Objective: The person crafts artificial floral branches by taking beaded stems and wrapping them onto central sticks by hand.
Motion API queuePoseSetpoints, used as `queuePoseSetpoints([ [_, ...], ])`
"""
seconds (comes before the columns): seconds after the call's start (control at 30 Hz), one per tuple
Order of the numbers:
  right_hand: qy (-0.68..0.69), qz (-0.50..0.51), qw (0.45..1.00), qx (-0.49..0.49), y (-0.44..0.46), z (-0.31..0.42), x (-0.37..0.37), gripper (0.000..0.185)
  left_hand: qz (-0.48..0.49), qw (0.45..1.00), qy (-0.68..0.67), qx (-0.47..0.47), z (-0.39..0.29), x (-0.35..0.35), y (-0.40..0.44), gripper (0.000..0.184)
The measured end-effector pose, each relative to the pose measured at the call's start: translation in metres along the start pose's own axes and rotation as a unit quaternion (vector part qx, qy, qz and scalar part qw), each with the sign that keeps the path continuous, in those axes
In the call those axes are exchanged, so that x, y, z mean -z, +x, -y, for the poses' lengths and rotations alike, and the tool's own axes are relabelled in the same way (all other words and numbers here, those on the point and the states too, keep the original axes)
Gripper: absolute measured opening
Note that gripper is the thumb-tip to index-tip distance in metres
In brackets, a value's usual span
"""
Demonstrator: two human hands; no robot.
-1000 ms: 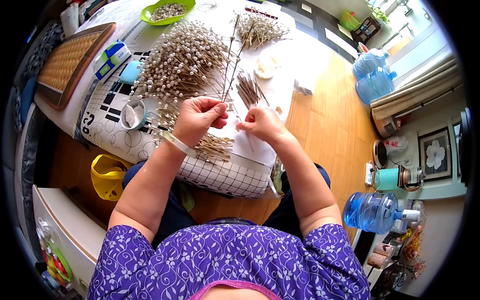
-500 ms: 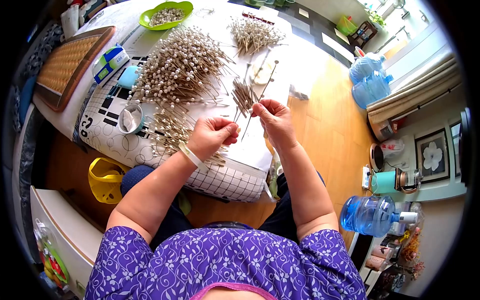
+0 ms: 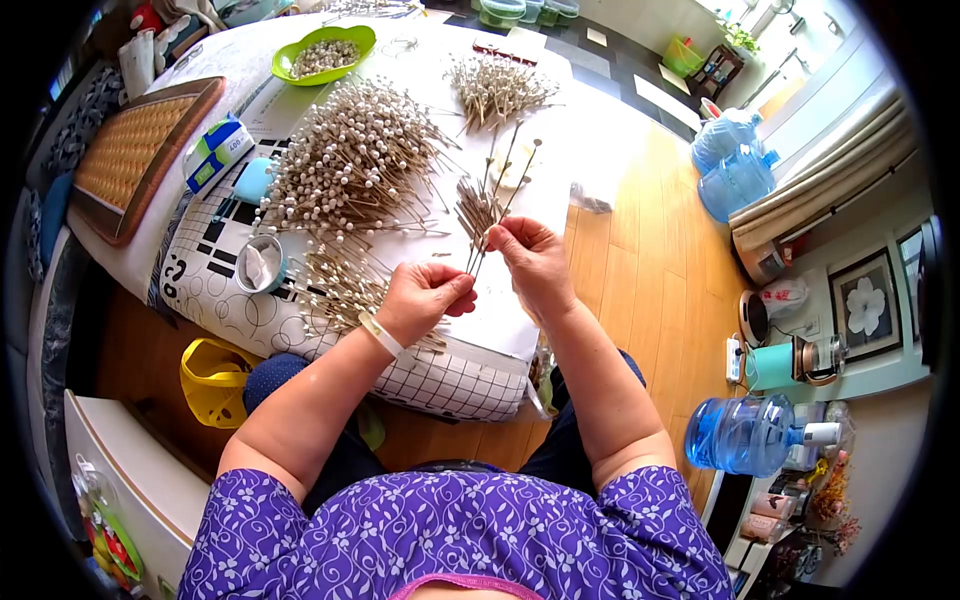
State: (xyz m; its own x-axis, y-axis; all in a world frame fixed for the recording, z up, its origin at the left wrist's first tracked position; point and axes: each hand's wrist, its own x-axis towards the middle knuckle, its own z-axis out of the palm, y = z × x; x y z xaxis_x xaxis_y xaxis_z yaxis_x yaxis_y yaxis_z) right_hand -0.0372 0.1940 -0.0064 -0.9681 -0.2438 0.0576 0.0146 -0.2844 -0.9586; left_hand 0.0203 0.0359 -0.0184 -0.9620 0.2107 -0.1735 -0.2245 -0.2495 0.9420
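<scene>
Two or three thin brown stems (image 3: 521, 166) with small dark tips point up and away from me between my hands. My right hand (image 3: 537, 265) pinches them partway along. My left hand (image 3: 420, 300) is closed in a pinch at their lower ends. Just behind the fingers lies a bundle of short brown stems (image 3: 475, 207) on white paper. To the left spreads a large heap of white-beaded stems (image 3: 345, 150). A looser bunch of pale-tipped stems (image 3: 338, 283) lies near my left wrist, and a smaller beaded bunch (image 3: 498, 82) sits farther back.
A green bowl of beads (image 3: 325, 57) stands at the table's back. On the left are a small round tin (image 3: 262, 264), a light blue object (image 3: 254, 180) and a tissue pack (image 3: 217, 150). A yellow bag (image 3: 212, 382) is below; water bottles (image 3: 740, 434) stand at right.
My right hand has moved slightly left and down, nearer my left hand. The stems, held at differing angles before, now stand closer together. The whole view has shifted a little.
</scene>
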Motion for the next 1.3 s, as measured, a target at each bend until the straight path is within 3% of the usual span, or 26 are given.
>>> queuePoseSetpoints([
  [0.63,0.002,0.004,0.998,0.056,0.001,-0.004,0.001,0.006,-0.013,1.0,-0.002,0.028,0.002,-0.007,-0.001,0.016],
  [0.73,-0.008,0.009,0.999,0.045,-0.002,0.003,0.001,0.009,-0.023,0.999,0.03,0.019,0.0,-0.007,-0.002,0.015],
  [0.83,0.022,0.029,0.998,-0.051,-0.005,0.006,0.001,0.023,-0.02,0.999,0.032,-0.009,-0.004,-0.005,-0.003,0.014],
  [0.93,-0.018,0.082,0.992,-0.096,-0.007,0.004,0.0,0.017,-0.018,1.0,0.015,-0.009,-0.005,-0.003,-0.002,0.013],
  [1.03,-0.033,0.126,0.991,-0.043,-0.007,-0.004,-0.002,0.009,-0.011,1.0,0.024,-0.003,-0.005,-0.003,-0.002,0.013],
  [1.13,0.001,0.141,0.985,-0.101,-0.005,0.003,-0.001,0.007,0.0,1.0,0.023,0.009,-0.008,-0.001,-0.002,0.015],
  [1.3,0.031,0.127,0.991,-0.022,-0.003,-0.007,-0.002,0.006,0.023,0.998,-0.033,0.043,-0.013,0.003,-0.003,0.019],
])
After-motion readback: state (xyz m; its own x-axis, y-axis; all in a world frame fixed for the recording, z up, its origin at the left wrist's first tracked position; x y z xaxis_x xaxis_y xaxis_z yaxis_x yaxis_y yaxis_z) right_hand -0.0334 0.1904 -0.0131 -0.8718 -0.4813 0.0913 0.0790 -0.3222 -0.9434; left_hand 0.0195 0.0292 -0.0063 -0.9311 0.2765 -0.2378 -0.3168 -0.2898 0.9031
